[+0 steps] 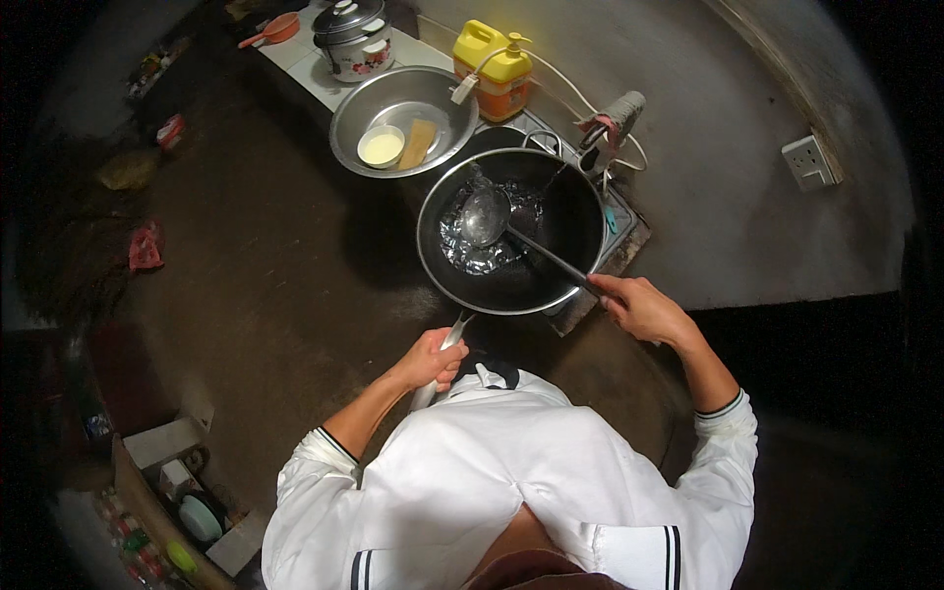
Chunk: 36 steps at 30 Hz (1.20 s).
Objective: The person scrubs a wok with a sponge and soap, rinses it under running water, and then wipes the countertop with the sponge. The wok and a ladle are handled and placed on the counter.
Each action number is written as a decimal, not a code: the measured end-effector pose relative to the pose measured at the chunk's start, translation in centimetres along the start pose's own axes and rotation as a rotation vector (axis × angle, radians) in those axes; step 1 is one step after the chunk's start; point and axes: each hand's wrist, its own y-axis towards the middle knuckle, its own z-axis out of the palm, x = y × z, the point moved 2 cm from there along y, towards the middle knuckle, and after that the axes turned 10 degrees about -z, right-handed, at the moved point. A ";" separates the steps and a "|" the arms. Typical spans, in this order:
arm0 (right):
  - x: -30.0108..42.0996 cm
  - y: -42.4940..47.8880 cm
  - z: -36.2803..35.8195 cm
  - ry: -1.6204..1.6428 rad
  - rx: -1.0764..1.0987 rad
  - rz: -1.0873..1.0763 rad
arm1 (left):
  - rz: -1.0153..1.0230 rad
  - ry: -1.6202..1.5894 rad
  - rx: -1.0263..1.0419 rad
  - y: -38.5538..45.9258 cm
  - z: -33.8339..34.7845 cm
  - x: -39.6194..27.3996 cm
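My left hand (436,359) is closed around the pale handle of a large dark wok (568,214), below the wok's near rim. In the wok lies clear, shiny liquid (479,258). A metal ladle (484,215) rests with its bowl over or in that liquid; its shaft crosses the right rim of the wok. My right hand (641,306) grips the ladle's handle, with a finger stretched along it. A steel basin (350,136) stands just behind the wok at the left, holding a small white bowl (382,146) of pale yellow contents and a tan, flat block (418,144).
A yellow-capped jug with orange liquid (493,74), a lidded flowered pot (358,55) and an orange strainer (280,28) stand along the tiled counter (313,74). A white cord runs by the wall near a grey cloth (623,114). An open cardboard box (147,509) lies lower left.
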 end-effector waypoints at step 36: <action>2.2 27.4 5.3 0.633 -0.309 0.146 | 0.417 0.567 -0.673 -1.4 -27.2 -26.8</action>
